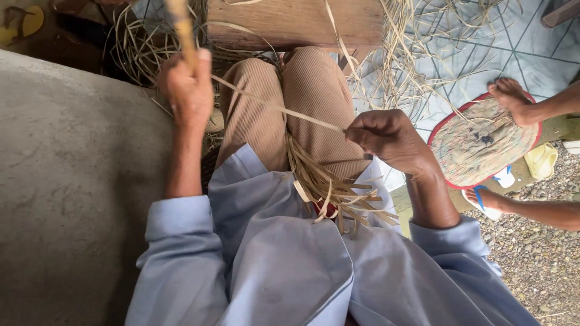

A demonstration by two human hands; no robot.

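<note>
Currently: strip-splitting in progress, partial batch done

**Status of hands**
- Left hand (pixel 189 90): raised, fist closed around a blurred yellowish stick-like tool (pixel 180 27) (knife or cane, cannot tell which). Blur suggests it is in motion.
- Right hand (pixel 386 137): fingers pinched shut on the near end of one thin flat strip (pixel 278 108).
- Hands are well apart; the strip runs taut between them, diagonally across both knees.

**Location of work item**
- Strip in hand: spans from just below the left fist to the right-hand pinch, above the tan corduroy trousers (pixel 314 102).
- Finished pcs: a bundle of flat pale strips (pixel 329 187) lies in the lap, btwn the thighs and against the light-blue shirt (pixel 284 265), ends fanned out toward the right.

**Progress (judgement)**
- Done: a moderate no. of strips, approx. uniform in width, already collected in the lap bundle.
- In hand: one strip, appears near full length drawn out.
- Left: qty unclear. A large tangle of loose fibre and shavings (pixel 399 66) lies on the tiled floor (pixel 519 42) ahead of the knees and around a wooden block (pixel 296 21); whether this is raw stock or waste cannot be told.
- Est.: work is mid-run, not near start.

**Surroundings**
- Grey concrete slab (pixel 66 181) at the person's left.
- At right, another person's feet (pixel 513 99) rest at a round woven mat with red edging (pixel 480 145), apart from the work.
</note>
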